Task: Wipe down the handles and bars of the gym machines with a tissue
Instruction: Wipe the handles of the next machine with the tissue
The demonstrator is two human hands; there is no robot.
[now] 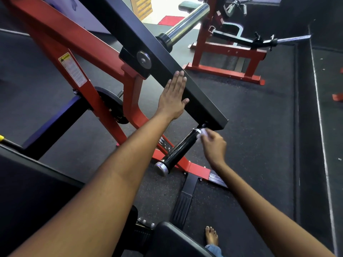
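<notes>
A black lever arm of a red-framed gym machine slants across the middle. My left hand lies flat against its near side, fingers straight. A glossy black handle with a chrome end cap juts from the arm's lower end. My right hand pinches a white tissue against the handle's upper end, next to the arm. The tissue is partly blurred.
A chrome weight sleeve sticks out at the top. A second red machine stands behind on the black rubber floor. Black seat pads lie at the bottom, beside my bare foot. A raised ledge runs on the right.
</notes>
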